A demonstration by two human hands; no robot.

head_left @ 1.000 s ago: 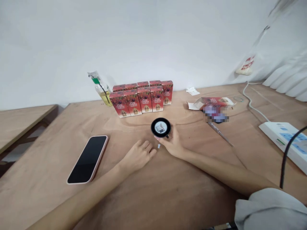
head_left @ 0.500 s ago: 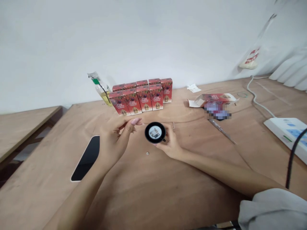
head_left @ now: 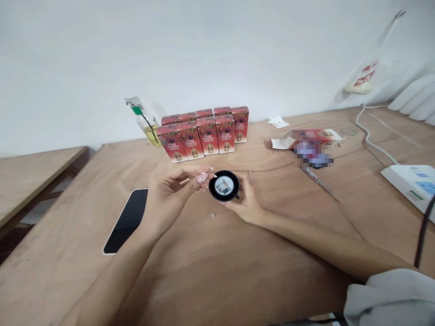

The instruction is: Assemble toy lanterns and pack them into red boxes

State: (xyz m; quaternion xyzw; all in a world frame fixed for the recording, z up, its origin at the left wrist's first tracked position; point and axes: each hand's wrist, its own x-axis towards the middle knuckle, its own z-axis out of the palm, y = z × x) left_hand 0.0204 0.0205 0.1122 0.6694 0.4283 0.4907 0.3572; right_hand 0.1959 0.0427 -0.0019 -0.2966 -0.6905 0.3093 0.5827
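My right hand is wrapped round a small round object with a black rim. Its upturned face has a pale disc in the middle with small metal-coloured parts in it, and a short black tab sticks out at the lower right. At its left edge is my left hand, thumb and fingertips pinched together. Whatever is between those fingertips is too small to make out. A tiny silvery round piece, like a button cell, lies on the table just below the object.
Several red Christmas boxes stand in rows behind my hands, beside a bottle of yellow liquid. A phone lies at left. To the right are an opened red box, a screwdriver and a power strip.
My left hand has moved right, bringing its pinched fingertips to the left rim of the round object. My right hand keeps its hold. The whole view has shifted slightly.
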